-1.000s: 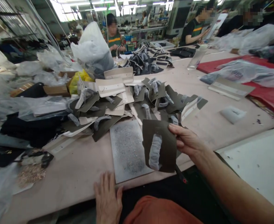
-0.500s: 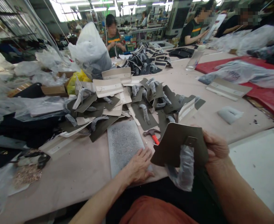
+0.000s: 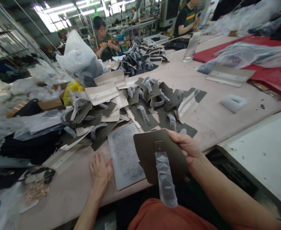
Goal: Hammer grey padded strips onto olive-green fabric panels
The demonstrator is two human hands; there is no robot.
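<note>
My right hand (image 3: 186,146) grips the far edge of a dark olive leather flap (image 3: 150,150) above the table's near edge. A plastic-wrapped strap (image 3: 165,182) hangs from a small buckle at the flap's middle toward my lap. My left hand (image 3: 99,171) lies flat on the pinkish table (image 3: 217,118), fingers stretched out, just left of a speckled grey slab (image 3: 124,153). Behind the slab lies a heap of similar olive flaps and beige pieces (image 3: 140,102).
Plastic bags and dark material crowd the left side (image 3: 35,134). A white board (image 3: 262,153) sits at the right, red sheets (image 3: 274,76) beyond it, and a clear bottle (image 3: 190,49) stands farther back. Other people work at the far end of the table.
My left hand slid off the grey slab to the table on its left. My right hand swung the flap left and lower, over the slab's right edge; the hammer is now hidden.
</note>
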